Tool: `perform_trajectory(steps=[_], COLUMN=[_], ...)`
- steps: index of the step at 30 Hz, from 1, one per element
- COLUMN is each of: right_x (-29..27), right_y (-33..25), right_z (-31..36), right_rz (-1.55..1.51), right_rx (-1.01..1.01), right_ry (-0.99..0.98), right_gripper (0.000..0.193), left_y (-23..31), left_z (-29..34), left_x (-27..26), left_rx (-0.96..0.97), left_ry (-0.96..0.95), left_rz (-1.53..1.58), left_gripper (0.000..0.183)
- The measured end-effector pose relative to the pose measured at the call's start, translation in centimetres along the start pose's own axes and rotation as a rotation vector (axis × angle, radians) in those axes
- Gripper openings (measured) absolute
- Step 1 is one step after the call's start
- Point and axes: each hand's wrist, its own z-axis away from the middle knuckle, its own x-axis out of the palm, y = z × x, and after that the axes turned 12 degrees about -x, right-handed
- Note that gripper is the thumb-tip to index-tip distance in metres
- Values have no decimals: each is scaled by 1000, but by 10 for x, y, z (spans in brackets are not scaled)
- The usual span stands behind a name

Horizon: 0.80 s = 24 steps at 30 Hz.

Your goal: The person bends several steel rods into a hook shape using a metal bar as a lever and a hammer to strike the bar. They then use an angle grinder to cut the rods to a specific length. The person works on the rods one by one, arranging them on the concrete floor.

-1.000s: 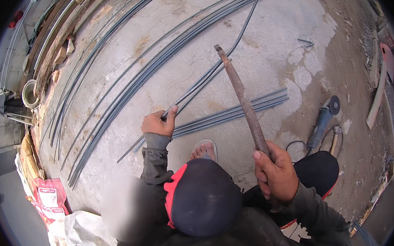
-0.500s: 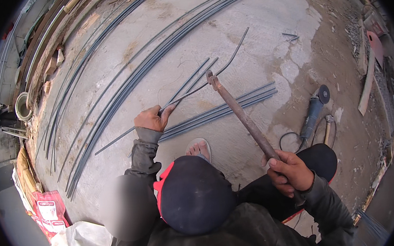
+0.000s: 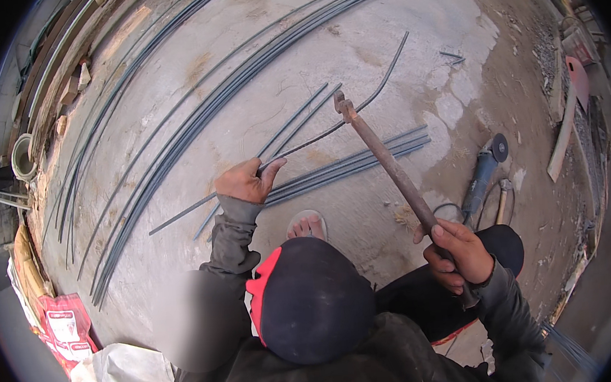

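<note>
My left hand [image 3: 242,184] is closed around a thin steel rebar rod [image 3: 388,77], which runs up to the right and bends upward toward its far end. In my right hand [image 3: 460,254] is the lower part of a long rusty rebar bending wrench [image 3: 399,171]. The wrench slants up to the left, and its notched head sits on the rod. Two straight short rebar rods [image 3: 293,120] lie on the concrete beneath the held rod. Just right of my left hand rests a small bundle of rebar [image 3: 360,161].
Long rebar bundles [image 3: 192,112] curve across the concrete floor. To the right lie an angle grinder [image 3: 478,183] with its cord, a hammer [image 3: 503,200] and small rebar offcuts [image 3: 454,57]. A red and white sack [image 3: 69,328] and a white sheet [image 3: 123,381] are at lower left.
Both hands have shifted a little to the right, carrying the rod and the bending wrench with them. The rod's far end now sits further right and slightly higher.
</note>
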Motion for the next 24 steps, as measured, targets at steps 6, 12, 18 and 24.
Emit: perform_trajectory(steps=[6,12,18,24], right_x=[-4,6,1,4], right_y=[-3,28,46,43], right_z=[2,-36,-32,-34], right_rz=[-44,-55,10,-22], right_rx=[52,63,138,143], right_ry=[-13,82,81,59], right_gripper=[38,39,40,39], left_y=[-5,-12,-78,-87], left_z=[5,13,25,23], left_x=[-8,36,20,17], left_rx=[-67,-209,-334,-533], left_ry=[-48,-402,-1372,-1400], left_rz=[16,-114,536,574], left_gripper=[62,69,58,59])
